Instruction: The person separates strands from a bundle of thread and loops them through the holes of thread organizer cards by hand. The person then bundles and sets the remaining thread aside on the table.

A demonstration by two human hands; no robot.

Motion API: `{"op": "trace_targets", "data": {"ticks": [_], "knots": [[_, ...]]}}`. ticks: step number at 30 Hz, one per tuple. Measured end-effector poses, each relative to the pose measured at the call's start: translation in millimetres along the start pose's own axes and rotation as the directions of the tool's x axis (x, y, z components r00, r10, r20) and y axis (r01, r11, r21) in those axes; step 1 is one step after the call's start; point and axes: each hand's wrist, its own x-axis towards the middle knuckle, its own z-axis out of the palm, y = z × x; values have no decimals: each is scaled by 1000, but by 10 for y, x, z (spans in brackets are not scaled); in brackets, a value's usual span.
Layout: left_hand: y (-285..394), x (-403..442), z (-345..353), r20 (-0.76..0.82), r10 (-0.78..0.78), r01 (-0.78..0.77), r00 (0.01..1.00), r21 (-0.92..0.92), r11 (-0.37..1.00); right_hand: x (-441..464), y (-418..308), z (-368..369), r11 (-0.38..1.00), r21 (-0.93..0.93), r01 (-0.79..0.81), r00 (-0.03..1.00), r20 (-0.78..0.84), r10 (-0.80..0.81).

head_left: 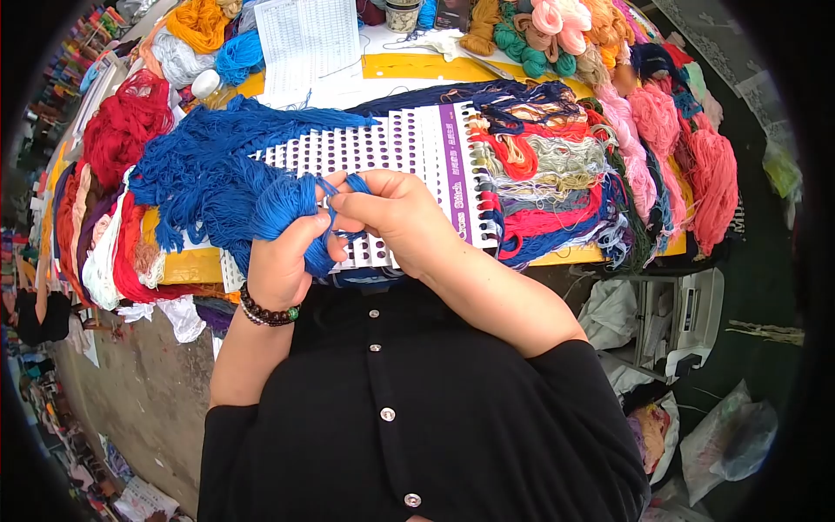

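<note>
Head camera view looks down on a person in a black buttoned shirt (383, 391) working bright blue thread above the near edge of a yellow-topped table (191, 267) heaped with colour. The left hand (291, 261), a dark beaded bracelet (265, 309) at its wrist, curls its fingers around a thick, glossy skein of bright blue thread (283, 207), held just left of the middle of the near edge. The right hand (396, 213) grips a few loops of the same blue thread between thumb and bent forefinger, its knuckles close to the left thumb; what its remaining fingers hold cannot be told. Below the two hands lies a fanned stack of white cards punched with rows of holes (357, 155), its top card bearing a purple strip lettered "Cross Stitch" (458, 174). A loose, deep blue mass of thread (191, 161) spreads over the left half of the surface, beside a tangled crimson skein (130, 122) near the left edge. Striped rows of red, cream, grey and navy thread (544, 174) stretch right from the cards, while coral-pink skeins (713, 187) hang over the right edge. Toward the far edge stands a white printed sheet with a grid (306, 48).
</note>
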Motion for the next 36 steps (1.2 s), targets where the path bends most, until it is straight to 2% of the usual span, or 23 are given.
{"op": "trace_targets", "data": {"ticks": [4,5,6,10,13,14,16,19,22,24,25,28,31,33,35,36], "knots": [[-64,4,-14,-31,21,-20,999,32,999,11,32,-5,1000,-14,-17,999,34,17],[-57,2,-7,-30,21,-20,999,32,999,18,43,6,995,-97,16,999,32,-13],[-40,-1,5,5,13,-13,1000,46,999,20,48,10,983,-180,48,999,33,-43],[14,-18,56,74,-12,5,997,91,996,14,5,17,983,-181,-8,1000,20,12],[-28,-22,37,38,20,-23,999,86,996,3,5,24,985,-173,-11,1000,17,15],[-24,-25,22,37,20,-23,999,86,996,-5,3,31,993,-118,-7,1000,28,11],[-3,-26,-34,78,-31,37,996,-81,996,-17,1,40,998,-65,-3,999,39,5],[-3,-16,-98,157,-55,74,986,-120,990,-22,2,39,999,-47,6,1000,29,-5],[-38,-11,-73,137,-50,61,989,-79,995,-17,23,22,1000,-26,7,999,40,-6],[-84,-9,-49,93,-10,12,996,-19,1000,-25,23,9,986,-168,24,999,49,-16],[-99,-11,-35,52,31,-33,998,42,999,-20,28,4,985,-168,24,999,49,-16],[-61,-33,17,51,52,-54,997,49,997,-3,34,-11,985,-174,-5,998,60,16],[-54,-28,-35,90,15,-12,996,-33,999,-7,28,-10,993,-115,-37,996,73,45],[-22,-41,-39,94,13,-5,996,-83,997,-18,7,8,1000,5,-20,997,77,20],[-20,-45,-82,69,13,-5,998,-112,994,-19,25,1,968,-200,151,989,23,-149],[-12,-18,-103,47,27,-22,999,-91,996,-32,-30,-8,864,-458,208,968,-31,-249]]}}
